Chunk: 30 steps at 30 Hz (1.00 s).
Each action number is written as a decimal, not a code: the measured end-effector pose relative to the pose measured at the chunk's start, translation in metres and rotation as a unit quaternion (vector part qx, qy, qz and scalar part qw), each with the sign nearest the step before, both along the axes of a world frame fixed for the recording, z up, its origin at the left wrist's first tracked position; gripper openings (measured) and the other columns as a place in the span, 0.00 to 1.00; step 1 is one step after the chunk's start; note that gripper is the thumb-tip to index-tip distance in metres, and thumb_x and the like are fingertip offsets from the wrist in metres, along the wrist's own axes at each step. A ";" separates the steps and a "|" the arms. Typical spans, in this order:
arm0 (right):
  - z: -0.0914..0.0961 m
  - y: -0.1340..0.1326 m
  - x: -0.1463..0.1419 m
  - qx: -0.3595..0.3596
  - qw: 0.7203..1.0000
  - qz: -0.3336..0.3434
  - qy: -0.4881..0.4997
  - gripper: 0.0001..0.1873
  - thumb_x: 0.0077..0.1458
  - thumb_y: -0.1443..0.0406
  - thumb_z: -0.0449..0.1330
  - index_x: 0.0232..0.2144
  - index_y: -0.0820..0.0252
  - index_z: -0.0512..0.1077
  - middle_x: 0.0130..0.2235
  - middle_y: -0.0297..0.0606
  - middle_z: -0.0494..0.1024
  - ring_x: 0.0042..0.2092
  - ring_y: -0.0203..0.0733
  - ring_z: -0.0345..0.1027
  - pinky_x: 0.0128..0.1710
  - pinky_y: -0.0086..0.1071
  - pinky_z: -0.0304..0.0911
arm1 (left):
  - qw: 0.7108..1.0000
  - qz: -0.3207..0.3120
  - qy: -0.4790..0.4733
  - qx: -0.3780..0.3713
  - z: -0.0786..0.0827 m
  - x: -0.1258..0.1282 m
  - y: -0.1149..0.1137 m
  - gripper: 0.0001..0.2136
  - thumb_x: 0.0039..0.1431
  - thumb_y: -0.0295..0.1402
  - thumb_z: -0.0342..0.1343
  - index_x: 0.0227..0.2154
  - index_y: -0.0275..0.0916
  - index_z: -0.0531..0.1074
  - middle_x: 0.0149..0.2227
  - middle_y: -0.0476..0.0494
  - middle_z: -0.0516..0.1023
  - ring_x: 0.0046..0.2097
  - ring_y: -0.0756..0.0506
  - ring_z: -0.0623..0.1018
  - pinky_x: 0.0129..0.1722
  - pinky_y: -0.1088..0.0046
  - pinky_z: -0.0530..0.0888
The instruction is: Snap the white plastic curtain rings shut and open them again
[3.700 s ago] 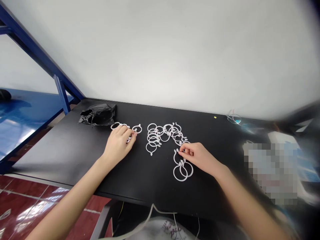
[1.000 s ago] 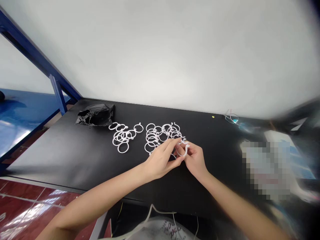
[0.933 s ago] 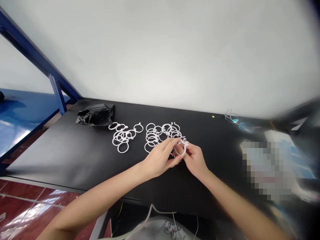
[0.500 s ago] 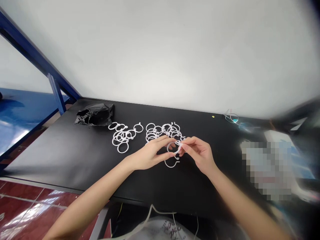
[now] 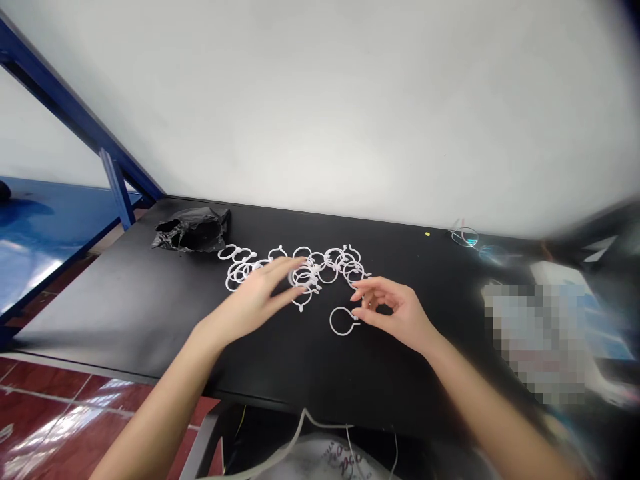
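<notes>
My left hand [image 5: 260, 290] has thumb and fingers curved around the side of a white curtain ring [image 5: 291, 277], blurred and partly hidden by the fingers. Just beyond it lies a heap of white curtain rings [image 5: 328, 273], overlapping one another. More closed rings [image 5: 231, 275] lie to the left, partly covered by that hand. My right hand [image 5: 393, 310] is open, thumb and fingers apart, holding nothing I can see. Its thumb tip is close to a single ring [image 5: 331, 323] with a gap in its right side, lying flat on the black table [image 5: 300, 363].
A crumpled black plastic bag [image 5: 193, 230] lies open at the back left. At the back right is a pair of glasses [image 5: 465, 237]. A white box [image 5: 555, 273] and a blurred-out package [image 5: 535, 347] are at the right. The wall [image 5: 320, 120] rises behind the table.
My left hand has moved left with the ring, away from my right hand. My right hand has let go and its fingers have spread near the gapped ring, which lies where it was.
</notes>
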State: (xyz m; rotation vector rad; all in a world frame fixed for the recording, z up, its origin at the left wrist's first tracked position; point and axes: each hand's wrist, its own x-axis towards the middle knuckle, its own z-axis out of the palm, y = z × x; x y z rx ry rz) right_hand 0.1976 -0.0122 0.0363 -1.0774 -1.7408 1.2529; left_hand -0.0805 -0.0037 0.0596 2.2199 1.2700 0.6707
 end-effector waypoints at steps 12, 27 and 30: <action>-0.007 -0.002 0.000 0.073 0.958 0.112 -0.255 0.07 0.56 0.66 0.61 0.39 0.55 0.74 0.38 0.35 0.74 0.30 0.34 0.65 0.29 0.29 0.62 | 0.973 0.145 0.178 0.034 -0.035 -0.076 -0.005 0.26 0.66 0.46 0.42 0.59 0.34 0.62 0.59 0.32 0.68 0.60 0.35 0.68 0.59 0.53 0.66; -0.011 -0.008 -0.016 0.114 0.991 -0.062 0.007 0.06 0.53 0.61 0.66 0.29 0.56 0.75 0.28 0.35 0.76 0.29 0.38 0.70 0.28 0.32 0.70 | 0.983 -0.059 0.123 0.126 -0.018 0.089 -0.009 0.23 0.67 0.50 0.39 0.35 0.35 0.69 0.33 0.41 0.75 0.32 0.43 0.76 0.28 0.69 0.70; -0.013 -0.013 -0.021 0.102 0.993 -0.055 0.033 0.06 0.54 0.61 0.65 0.29 0.56 0.76 0.28 0.35 0.77 0.28 0.38 0.71 0.28 0.32 0.70 | 0.975 -0.059 0.088 0.196 -0.029 0.085 -0.005 0.22 0.70 0.41 0.35 0.26 0.37 0.66 0.25 0.46 0.71 0.23 0.49 0.70 0.21 0.74 0.61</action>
